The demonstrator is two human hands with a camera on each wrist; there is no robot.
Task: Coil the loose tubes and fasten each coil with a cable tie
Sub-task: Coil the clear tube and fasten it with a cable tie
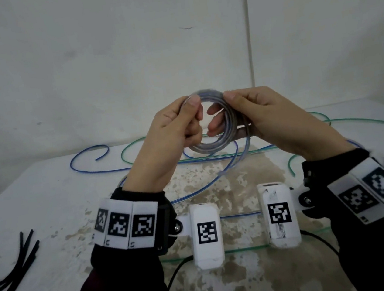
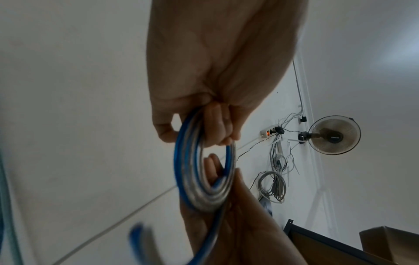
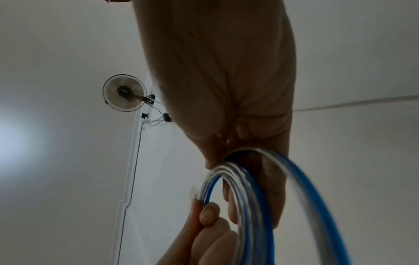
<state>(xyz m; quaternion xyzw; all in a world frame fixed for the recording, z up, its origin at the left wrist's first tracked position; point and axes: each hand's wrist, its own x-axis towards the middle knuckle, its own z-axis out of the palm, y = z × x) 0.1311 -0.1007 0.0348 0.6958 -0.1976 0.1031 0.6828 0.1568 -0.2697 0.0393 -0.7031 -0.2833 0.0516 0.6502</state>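
Blue tube is wound into a coil that I see held up above the table, between both hands, in the head view. My left hand grips the coil's left side, thumb pressed on top and fingers curled under. My right hand grasps the right side, thumb on the upper rim and fingers reaching through the ring. From the coil a loose tail drops to the table and loops toward the near edge. A green tube lies uncoiled along the far edge and off toward the right. Black ties lie in a bundle at the near left corner. Both wrists carry white marker bands and camera blocks.

Left wrist view: the left hand closes its fingers round the top of the coil, several turns stacked together. The right hand clasps the coil's lower part from below. A fan and a power strip hang on the wall behind.

Right wrist view: the right hand grips the coil with fingers wrapped through it. The left hand pinches the turns from below, thumb against them. One outer strand is blurred. The fan shows on the wall.
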